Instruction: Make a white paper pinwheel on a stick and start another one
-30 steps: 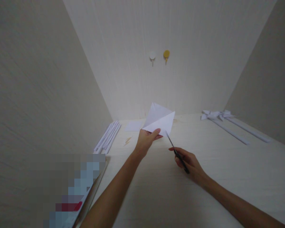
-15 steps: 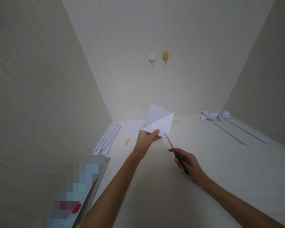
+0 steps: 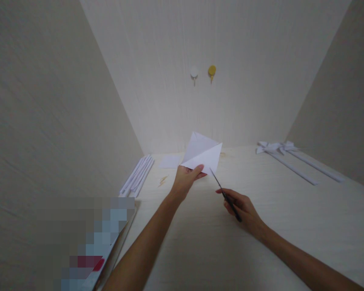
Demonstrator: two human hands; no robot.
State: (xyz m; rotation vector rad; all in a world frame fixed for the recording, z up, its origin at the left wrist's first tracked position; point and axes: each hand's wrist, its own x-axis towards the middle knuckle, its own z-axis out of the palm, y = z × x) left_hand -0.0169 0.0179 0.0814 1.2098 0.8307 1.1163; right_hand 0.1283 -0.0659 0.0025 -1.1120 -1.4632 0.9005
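Note:
My left hand (image 3: 186, 180) pinches the lower edge of a white square of paper (image 3: 204, 151), thumb on top. Creases run across the sheet, which is tilted above the table. In my right hand (image 3: 239, 208) is a pair of scissors (image 3: 220, 186) with black handles, fingers wrapped round them. Their blades point up and left, with the tips at the lower right edge of the paper; whether they cut into it I cannot tell. Behind the held sheet, another white paper square (image 3: 170, 161) lies flat on the table.
Several rolled white paper sticks (image 3: 138, 174) lie at the left. Two paper pinwheels on sticks (image 3: 291, 161) rest at the right. A white hook (image 3: 194, 72) and a yellow hook (image 3: 212, 70) are on the back wall. A blurred-out object (image 3: 106, 234) stands at the lower left.

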